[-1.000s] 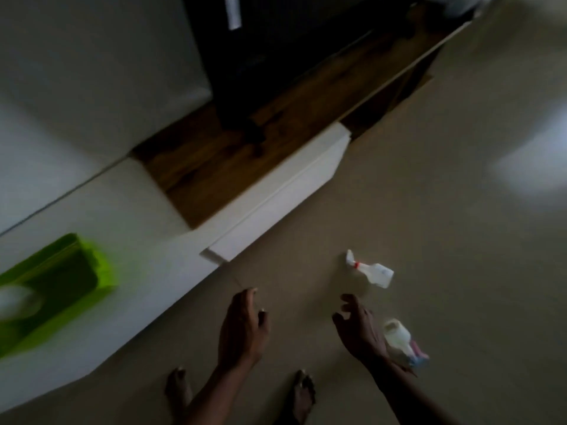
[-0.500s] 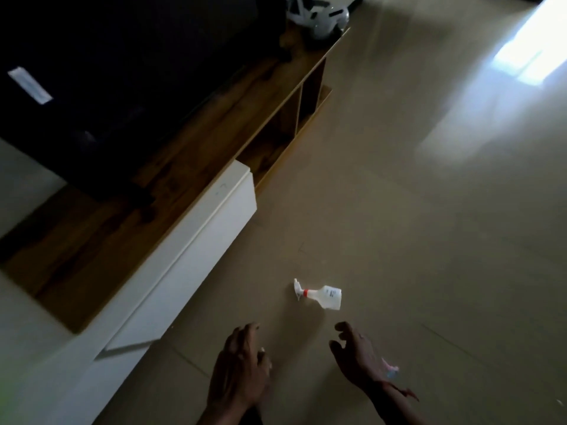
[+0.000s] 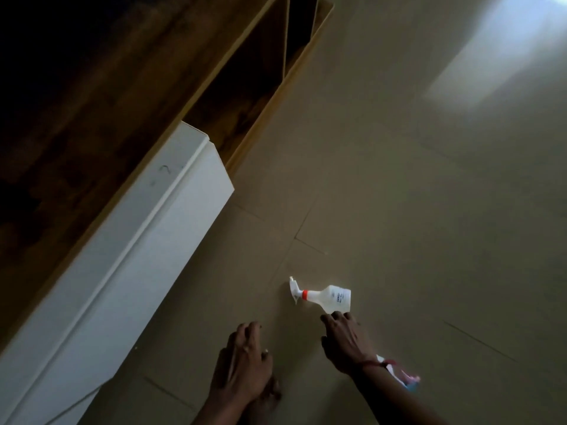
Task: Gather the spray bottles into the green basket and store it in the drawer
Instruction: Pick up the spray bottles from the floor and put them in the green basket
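Note:
A white spray bottle (image 3: 329, 298) with an orange collar lies on its side on the floor, nozzle pointing left. My right hand (image 3: 343, 342) reaches toward it, fingers apart, fingertips just short of its base. A second spray bottle (image 3: 405, 377) with pink and blue parts lies mostly hidden behind my right wrist. My left hand (image 3: 245, 363) hovers low over the floor to the left, fingers loosely spread, holding nothing. The green basket is out of view.
A white drawer front (image 3: 135, 265) sticks out of the wooden TV unit (image 3: 92, 124) on the left. Open wooden shelf compartments (image 3: 254, 87) lie beyond it. Tiled floor (image 3: 399, 194) stretches to the right, with a bright patch of light at the top right.
The view has swung right, losing the green basket. My right hand has moved forward from the pink and blue bottle toward the white bottle. My left hand stays low.

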`<state>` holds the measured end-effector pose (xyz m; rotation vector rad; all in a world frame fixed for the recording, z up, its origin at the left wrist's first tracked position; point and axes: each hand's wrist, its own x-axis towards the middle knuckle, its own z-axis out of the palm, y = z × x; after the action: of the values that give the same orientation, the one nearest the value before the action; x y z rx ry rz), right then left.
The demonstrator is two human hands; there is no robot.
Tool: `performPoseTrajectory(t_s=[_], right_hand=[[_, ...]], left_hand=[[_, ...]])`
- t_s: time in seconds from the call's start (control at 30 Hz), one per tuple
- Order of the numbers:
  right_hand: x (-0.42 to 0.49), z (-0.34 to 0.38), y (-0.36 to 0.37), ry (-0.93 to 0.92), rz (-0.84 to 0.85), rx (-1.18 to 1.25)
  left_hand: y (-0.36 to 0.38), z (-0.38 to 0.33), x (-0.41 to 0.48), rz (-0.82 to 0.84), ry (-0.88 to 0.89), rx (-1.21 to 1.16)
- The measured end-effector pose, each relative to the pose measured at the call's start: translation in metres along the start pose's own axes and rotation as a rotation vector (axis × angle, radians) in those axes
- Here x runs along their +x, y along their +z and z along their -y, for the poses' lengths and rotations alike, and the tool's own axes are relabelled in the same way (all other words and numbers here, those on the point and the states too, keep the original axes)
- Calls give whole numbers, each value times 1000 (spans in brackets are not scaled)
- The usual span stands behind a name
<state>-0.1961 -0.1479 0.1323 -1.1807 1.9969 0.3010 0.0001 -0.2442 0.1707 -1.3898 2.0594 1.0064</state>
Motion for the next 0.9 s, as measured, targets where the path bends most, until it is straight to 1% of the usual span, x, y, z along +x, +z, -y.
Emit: performPoseTrajectory(t_s=[0.13, 0.2, 0.4, 0.5, 0.67, 0.73, 0.77, 0.83, 0.9], right_hand=[[57, -12, 21, -38, 32, -163], [87, -18, 36, -40, 20, -218], [163, -35, 85, -42, 12, -333], [185, -33, 103, 0, 28, -338], [190, -32, 123, 49, -2, -324], [181, -29, 120, 78, -35, -238], [175, -26, 117, 101, -60, -153], [159, -15, 102, 141, -114, 82], [136, -2, 77, 151, -178, 385]], left_hand=[[19, 23, 54, 49, 16, 25], [28, 35, 82, 58, 14, 24], [54, 58, 150, -19, 34, 12], [71, 58, 165, -62, 18, -24], [88, 40, 168, -63, 60, -74], [84, 31, 164, -68, 71, -86], [80, 27, 161, -74, 76, -90], [67, 21, 149, -91, 76, -107], [48, 15, 131, -109, 69, -120]])
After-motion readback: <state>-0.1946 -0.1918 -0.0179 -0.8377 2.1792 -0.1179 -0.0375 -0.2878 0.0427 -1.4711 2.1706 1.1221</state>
